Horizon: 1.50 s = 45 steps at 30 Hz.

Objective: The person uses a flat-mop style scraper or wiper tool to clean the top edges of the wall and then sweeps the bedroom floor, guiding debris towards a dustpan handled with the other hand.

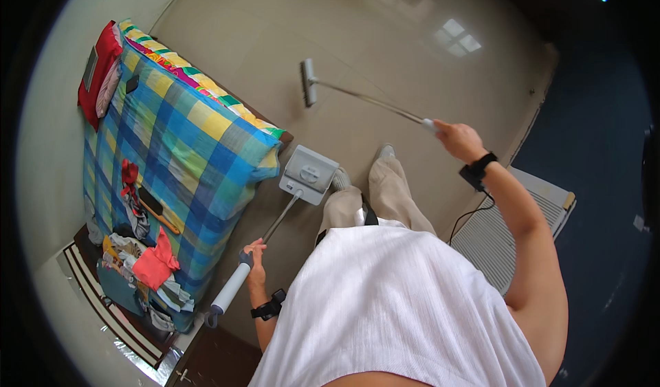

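Observation:
My right hand (pixel 460 140) grips the white end of a long-handled floor brush (pixel 371 100). The brush's thin metal pole slants up to the left, and its bristled head is turned sideways at or just above the tiles. My left hand (pixel 256 266) holds the pole of a second cleaning tool just above its thick white grip (pixel 229 286). That pole runs to a flat grey-white head (pixel 309 174) with a round dial-like part, beside my foot and the bed corner. Whether this head touches the floor I cannot tell.
A bed with a blue and yellow checked sheet (pixel 191 144) stands at the left, bearing a red pillow (pixel 105 67), a dark phone-like object (pixel 132 84), a wooden-handled brush (pixel 157 209) and piled clothes (pixel 154 266). A white slatted panel (pixel 490 237) lies behind my right arm. The glossy tiled floor (pixel 247 41) spreads ahead.

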{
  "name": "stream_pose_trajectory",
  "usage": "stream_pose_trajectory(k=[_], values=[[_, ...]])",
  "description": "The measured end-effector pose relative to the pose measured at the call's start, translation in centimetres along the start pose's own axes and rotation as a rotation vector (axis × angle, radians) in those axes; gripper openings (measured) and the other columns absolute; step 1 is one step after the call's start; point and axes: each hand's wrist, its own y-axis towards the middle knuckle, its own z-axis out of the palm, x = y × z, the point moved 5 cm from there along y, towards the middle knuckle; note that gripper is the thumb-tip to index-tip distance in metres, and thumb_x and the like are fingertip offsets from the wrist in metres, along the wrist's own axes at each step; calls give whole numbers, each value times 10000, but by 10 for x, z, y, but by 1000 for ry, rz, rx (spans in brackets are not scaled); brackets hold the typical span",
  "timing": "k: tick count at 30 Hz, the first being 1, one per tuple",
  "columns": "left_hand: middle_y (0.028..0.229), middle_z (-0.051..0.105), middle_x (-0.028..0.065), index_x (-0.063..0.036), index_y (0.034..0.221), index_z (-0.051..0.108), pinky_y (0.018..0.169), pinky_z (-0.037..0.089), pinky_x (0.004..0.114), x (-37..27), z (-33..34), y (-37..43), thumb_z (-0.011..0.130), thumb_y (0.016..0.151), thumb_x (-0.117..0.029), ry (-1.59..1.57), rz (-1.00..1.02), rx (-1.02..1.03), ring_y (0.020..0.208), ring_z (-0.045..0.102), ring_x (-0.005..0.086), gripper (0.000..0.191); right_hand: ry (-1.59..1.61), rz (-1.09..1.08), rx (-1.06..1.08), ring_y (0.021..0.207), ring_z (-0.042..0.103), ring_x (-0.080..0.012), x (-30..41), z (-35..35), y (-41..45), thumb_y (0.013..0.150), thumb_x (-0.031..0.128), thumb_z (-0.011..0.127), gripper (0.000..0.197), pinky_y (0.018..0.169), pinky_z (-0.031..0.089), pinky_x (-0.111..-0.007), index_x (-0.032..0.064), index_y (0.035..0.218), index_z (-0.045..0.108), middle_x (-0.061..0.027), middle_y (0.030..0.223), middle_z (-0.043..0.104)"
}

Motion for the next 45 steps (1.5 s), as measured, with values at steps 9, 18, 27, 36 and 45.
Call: stream_pose_trajectory(k=[9, 18, 27, 36, 45], values=[[806, 567, 117, -27, 678, 428, 767, 411, 336, -44, 48, 18, 456, 841, -95, 24, 26, 0, 942, 521, 258, 178, -111, -293, 113, 680, 587, -256, 74, 89, 142, 818, 212, 446, 266, 539, 460, -359, 184, 1074, 515, -85, 714, 576], [843, 568, 121, -22, 717, 456, 766, 405, 322, -33, 50, 21, 459, 846, -132, 48, -21, -59, 970, 513, 256, 170, -172, -135, -71, 668, 575, -283, -37, 6, 130, 817, 200, 479, 313, 603, 448, -368, 127, 1115, 418, -126, 697, 566], [1024, 536, 125, -32, 847, 473, 810, 374, 309, 17, 34, 8, 433, 868, -203, -147, -319, -381, 1043, 468, 214, 176, -43, -55, -78, 667, 572, -309, -53, -19, 71, 804, 217, 497, 300, 567, 451, -401, 146, 1094, 462, -145, 686, 568], [1035, 536, 150, -47, 809, 453, 794, 381, 308, 1, 51, 10, 436, 865, -199, -138, -244, -261, 977, 503, 213, 163, -15, -171, 160, 703, 579, -283, -19, 47, 96, 802, 237, 491, 239, 592, 450, -403, 167, 1027, 529, -101, 710, 594], [887, 570, 119, -15, 796, 498, 761, 395, 314, -43, 108, 34, 456, 858, -174, -12, -18, 8, 999, 497, 242, 176, -191, 96, 12, 708, 578, -300, -150, -17, 53, 806, 226, 488, 240, 614, 450, -390, 154, 1035, 493, -131, 706, 584]])
